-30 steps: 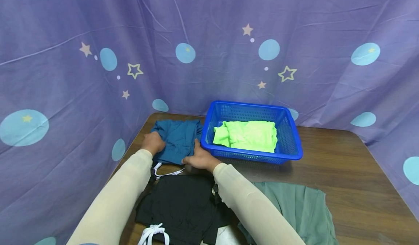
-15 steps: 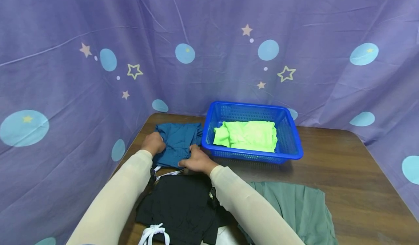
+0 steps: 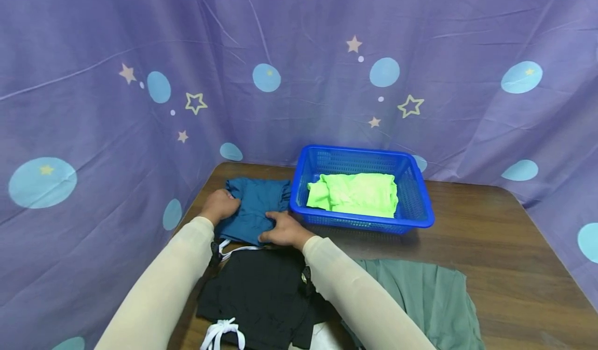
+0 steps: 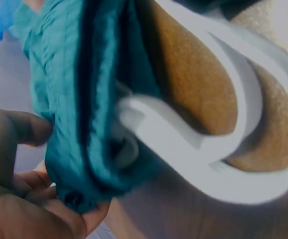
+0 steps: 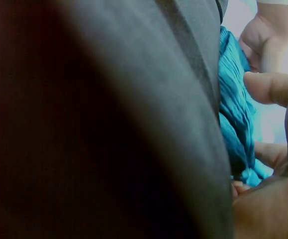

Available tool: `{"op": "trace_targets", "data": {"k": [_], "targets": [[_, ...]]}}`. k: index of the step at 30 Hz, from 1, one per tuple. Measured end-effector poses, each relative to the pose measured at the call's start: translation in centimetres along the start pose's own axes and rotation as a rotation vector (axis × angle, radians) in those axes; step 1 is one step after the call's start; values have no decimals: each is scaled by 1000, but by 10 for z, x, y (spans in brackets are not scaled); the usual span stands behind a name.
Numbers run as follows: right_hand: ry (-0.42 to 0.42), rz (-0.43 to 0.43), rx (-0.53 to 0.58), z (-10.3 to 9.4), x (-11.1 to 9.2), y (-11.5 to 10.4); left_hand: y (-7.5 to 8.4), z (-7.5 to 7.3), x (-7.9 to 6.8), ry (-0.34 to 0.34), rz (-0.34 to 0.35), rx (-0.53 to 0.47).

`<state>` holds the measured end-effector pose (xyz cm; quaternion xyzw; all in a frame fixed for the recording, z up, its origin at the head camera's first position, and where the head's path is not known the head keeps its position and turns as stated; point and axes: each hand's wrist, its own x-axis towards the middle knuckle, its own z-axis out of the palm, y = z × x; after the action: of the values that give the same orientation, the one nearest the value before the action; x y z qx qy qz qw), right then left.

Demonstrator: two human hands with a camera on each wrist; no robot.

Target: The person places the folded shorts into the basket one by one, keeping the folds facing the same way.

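Folded teal drawstring shorts (image 3: 258, 204) lie at the far left of the table, beside a blue basket. Their left edge is in the grip of my left hand (image 3: 219, 206); the left wrist view has its thumb on one side of the cloth and fingers on the other. My right hand (image 3: 285, 229) grips the near right part, thumb and fingers spread around the cloth. From the folded waistband a broad white drawstring (image 4: 176, 154) loops out over the wood. In the right wrist view a dark blurred shape hides most of the shorts.
The blue basket (image 3: 362, 222) holds a folded neon-green garment (image 3: 357, 195). Black clothing (image 3: 261, 293) with a white drawstring lies under my forearms. A grey-green garment (image 3: 427, 298) is at the near right on the wooden table (image 3: 495, 236). A purple patterned curtain (image 3: 303, 80) hangs behind.
The teal shorts have shifted slightly toward me, with both hands still on them. My right hand has come a little nearer and its fingers now lie lower on the cloth.
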<state>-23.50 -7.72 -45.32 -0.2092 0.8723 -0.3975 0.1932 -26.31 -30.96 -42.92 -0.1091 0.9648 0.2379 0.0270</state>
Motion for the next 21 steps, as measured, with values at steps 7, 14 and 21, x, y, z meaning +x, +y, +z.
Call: {"op": "trace_targets", "data": {"k": [7, 14, 21], "targets": [[17, 38, -36, 1, 1, 4, -1, 1, 1, -46, -14, -110], [-8, -13, -121, 3, 0, 3, 0, 4, -5, -34, 8, -135], [28, -32, -84, 3, -2, 0, 0, 1, -11, -16, 55, -209]]}}
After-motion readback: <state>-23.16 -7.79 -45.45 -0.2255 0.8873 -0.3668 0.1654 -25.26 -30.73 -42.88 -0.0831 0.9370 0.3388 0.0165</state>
